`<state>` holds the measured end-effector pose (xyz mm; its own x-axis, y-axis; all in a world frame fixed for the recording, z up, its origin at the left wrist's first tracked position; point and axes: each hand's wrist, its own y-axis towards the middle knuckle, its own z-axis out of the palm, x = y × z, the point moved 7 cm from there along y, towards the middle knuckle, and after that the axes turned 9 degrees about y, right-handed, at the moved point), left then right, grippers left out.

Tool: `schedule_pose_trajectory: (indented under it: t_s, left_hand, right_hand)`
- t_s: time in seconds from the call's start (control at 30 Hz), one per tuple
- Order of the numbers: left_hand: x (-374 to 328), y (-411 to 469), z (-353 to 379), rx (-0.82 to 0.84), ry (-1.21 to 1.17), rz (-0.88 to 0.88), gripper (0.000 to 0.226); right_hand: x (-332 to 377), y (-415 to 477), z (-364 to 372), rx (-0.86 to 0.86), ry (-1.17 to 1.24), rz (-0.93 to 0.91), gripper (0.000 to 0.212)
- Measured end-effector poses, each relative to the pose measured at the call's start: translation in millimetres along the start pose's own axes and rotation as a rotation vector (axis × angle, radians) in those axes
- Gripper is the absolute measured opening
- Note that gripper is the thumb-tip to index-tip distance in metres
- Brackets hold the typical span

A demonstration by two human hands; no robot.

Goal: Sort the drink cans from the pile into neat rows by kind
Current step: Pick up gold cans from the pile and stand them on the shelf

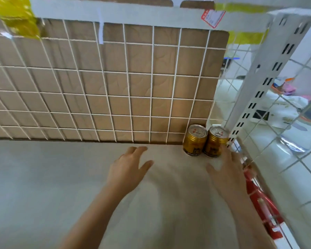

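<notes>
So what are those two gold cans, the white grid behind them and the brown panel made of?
Cans: likely thin metal, probably aluminium. The glossy gold sides and silvery pull-tab tops catch the light. Grid: looks like steel wire with a white coating, thin rods crossing in squares. Panel behind it: seems to be brown cardboard, matte with faint creases.

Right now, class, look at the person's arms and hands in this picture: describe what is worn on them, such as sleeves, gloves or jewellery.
The left hand and right hand are both bare: no gloves, rings or watch show. The left forearm and right forearm are uncovered down to the bottom edge of the picture, so no sleeve or cuff is in view.
</notes>
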<state>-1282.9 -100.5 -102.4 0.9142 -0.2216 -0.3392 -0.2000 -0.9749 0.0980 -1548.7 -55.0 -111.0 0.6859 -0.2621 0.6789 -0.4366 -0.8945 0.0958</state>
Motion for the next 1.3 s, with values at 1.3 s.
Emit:
schedule_pose_trajectory:
  t_s: [1.3]
  left_hand:
    - [592.7,-553.1,-226.3,-0.576,-0.239,-1.296,0.031]
  right_hand:
    - [557.6,-480.4,464.2,0.942,0.256,-1.055,0.038]
